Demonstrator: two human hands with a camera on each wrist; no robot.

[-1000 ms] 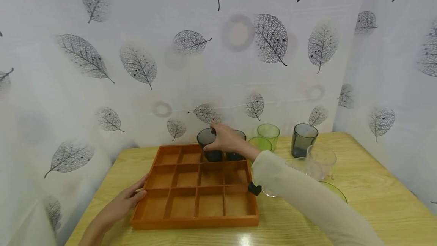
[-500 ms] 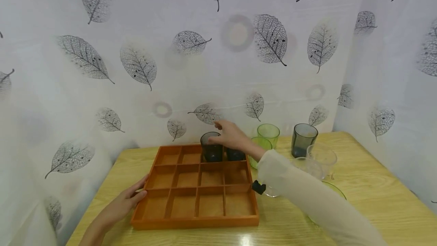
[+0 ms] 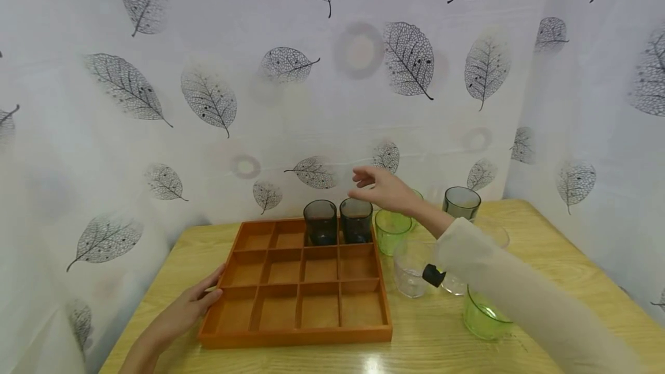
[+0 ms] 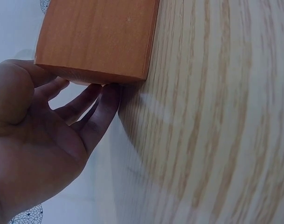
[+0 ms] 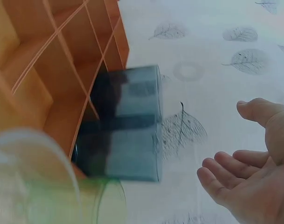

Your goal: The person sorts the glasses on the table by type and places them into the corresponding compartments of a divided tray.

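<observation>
An orange wooden tray (image 3: 296,336) divided into compartments lies on the table. Two dark grey glasses stand upright side by side in its back row: the left glass (image 3: 320,224) and the right glass (image 3: 356,221). My right hand (image 3: 389,190) hovers above and right of them, fingers loosely spread and holding nothing. In the right wrist view, that hand (image 5: 253,168) is apart from both glasses. My left hand (image 3: 182,310) touches the tray's left side. In the left wrist view, the fingertips of the left hand (image 4: 58,121) press against the tray's side (image 4: 97,37).
Right of the tray stand green glasses, one near the back (image 3: 393,234) and one at the front (image 3: 483,316). Clear glasses (image 3: 410,273) stand between them, partly behind the right sleeve. Another dark grey glass (image 3: 461,201) is farther back. A leaf-patterned curtain (image 3: 332,103) hangs behind.
My right hand has let go of the left dark glass, which now sits lower in its compartment. The hand has risen and moved right. The left hand has stayed at the tray.
</observation>
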